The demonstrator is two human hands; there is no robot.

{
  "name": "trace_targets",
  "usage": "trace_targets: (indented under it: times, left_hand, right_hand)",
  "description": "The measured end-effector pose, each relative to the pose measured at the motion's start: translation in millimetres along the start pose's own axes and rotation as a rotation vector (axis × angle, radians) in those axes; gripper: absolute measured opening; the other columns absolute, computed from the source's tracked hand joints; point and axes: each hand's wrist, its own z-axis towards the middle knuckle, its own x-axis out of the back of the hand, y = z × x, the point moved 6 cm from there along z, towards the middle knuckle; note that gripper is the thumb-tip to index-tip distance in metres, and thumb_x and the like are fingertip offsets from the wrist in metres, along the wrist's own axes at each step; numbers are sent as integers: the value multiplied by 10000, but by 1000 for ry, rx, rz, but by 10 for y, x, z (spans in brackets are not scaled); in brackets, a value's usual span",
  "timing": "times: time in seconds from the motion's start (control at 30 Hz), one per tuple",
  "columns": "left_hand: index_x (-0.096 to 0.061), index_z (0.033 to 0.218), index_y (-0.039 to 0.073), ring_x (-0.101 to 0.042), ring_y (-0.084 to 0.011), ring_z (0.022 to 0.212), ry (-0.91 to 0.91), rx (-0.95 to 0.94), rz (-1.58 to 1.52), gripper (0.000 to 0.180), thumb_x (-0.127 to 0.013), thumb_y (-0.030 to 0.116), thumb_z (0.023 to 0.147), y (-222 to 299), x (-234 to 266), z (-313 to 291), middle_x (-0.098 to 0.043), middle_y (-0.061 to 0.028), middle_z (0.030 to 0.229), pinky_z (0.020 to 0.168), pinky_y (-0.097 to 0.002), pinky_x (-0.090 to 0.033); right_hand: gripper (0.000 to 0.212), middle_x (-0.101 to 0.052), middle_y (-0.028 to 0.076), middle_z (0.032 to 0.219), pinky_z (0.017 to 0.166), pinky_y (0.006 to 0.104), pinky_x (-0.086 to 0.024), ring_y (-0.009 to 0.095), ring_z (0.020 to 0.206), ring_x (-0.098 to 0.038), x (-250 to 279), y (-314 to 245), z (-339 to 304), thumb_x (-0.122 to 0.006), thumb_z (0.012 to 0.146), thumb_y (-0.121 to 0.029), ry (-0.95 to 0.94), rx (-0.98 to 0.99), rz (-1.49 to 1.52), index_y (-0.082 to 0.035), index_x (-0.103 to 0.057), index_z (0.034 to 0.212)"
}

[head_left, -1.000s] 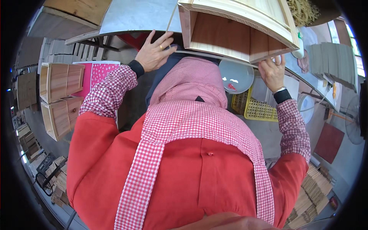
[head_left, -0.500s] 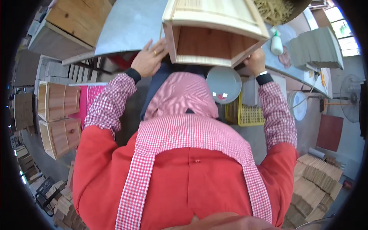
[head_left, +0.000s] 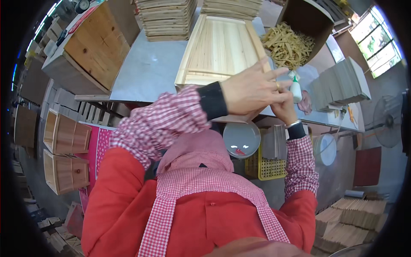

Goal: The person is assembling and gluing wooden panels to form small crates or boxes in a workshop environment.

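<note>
A pale wooden box (head_left: 222, 47) with a framed plank panel on top lies on the blue-grey table, its near end mostly covered by my left forearm. My left hand (head_left: 252, 91) reaches across the box's near right corner, fingers apart and slightly blurred, a ring on one finger. Just beneath those fingers is my right hand (head_left: 286, 112), beside the box's right side. The two hands overlap and seem to touch. My right fingers are largely hidden, so I cannot see whether they hold anything.
A carton of pale curled strips (head_left: 289, 45) and a white bottle with a green tip (head_left: 295, 90) stand to the right. Stacked wooden panels (head_left: 167, 19) rise behind the box. Below the table edge are a grey basin (head_left: 241, 139) and a yellow crate (head_left: 267, 166).
My left hand has left the box's left side and crossed over to my right hand. The view has shifted, showing more of the table, and the box's open end is now mostly covered.
</note>
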Motion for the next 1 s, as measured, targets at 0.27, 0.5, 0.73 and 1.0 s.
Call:
trace_targets:
  times: [0.27, 0.5, 0.73, 1.0]
  left_hand:
    - [-538, 979, 51, -415, -306, 1304, -261, 38, -304, 257, -630, 133, 754, -48, -354, 99, -586, -114, 1099, 1067, -498, -335]
    - [-542, 963, 37, -447, -305, 1268, -106, 59, -315, 189, -577, 92, 786, -41, -382, 140, -590, -131, 1107, 1060, -476, -353]
    - [-589, 1079, 64, -498, -292, 1179, 388, 160, -274, 298, -600, 92, 782, 23, 344, -485, -545, -132, 1177, 969, -450, -413]
    - [-662, 1090, 58, -512, -243, 939, 708, 929, -369, 398, -764, 69, 706, -252, 437, -1958, -494, -103, 1017, 818, -330, -445]
  right_hand:
    - [76, -559, 67, 626, 527, 263, -435, 136, 558, -550, 139, 419, 784, -621, 820, -21, 14, -162, -25, -11, -546, 812]
    - [93, -569, 91, 648, 538, 296, -433, 182, 561, -519, -411, 1435, 969, -606, 849, -72, 96, -258, -5, -12, -542, 879]
    - [161, -600, 2, 746, 590, 237, -442, 85, 668, -536, 51, 999, 534, -690, 805, -115, -262, -416, 31, 8, -630, 891]
    - [154, -606, 76, 858, 642, 273, -457, 163, 726, -566, -478, -1042, 1507, -683, 787, -41, -500, 117, -203, 10, -615, 915]
